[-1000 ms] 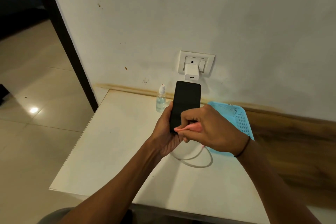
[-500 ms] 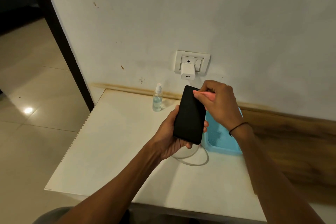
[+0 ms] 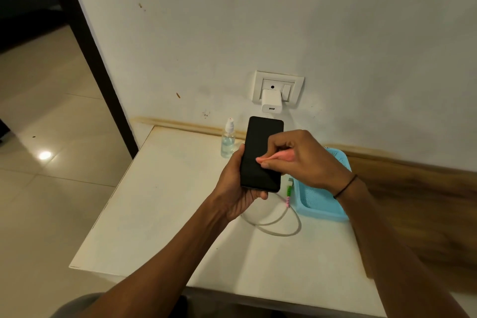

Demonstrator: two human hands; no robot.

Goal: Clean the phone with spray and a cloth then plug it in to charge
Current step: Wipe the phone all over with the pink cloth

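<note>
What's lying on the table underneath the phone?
Below the phone a white cable loops on the table, one end with green and pink wrapping beside the blue basket. The left hand and phone cover the rest.

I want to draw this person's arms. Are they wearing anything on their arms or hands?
Both arms are bare, with no sleeves showing. The left hand has no ring, watch or glove that can be seen. The right hand is bare too, but a thin dark band goes round that wrist.
</note>
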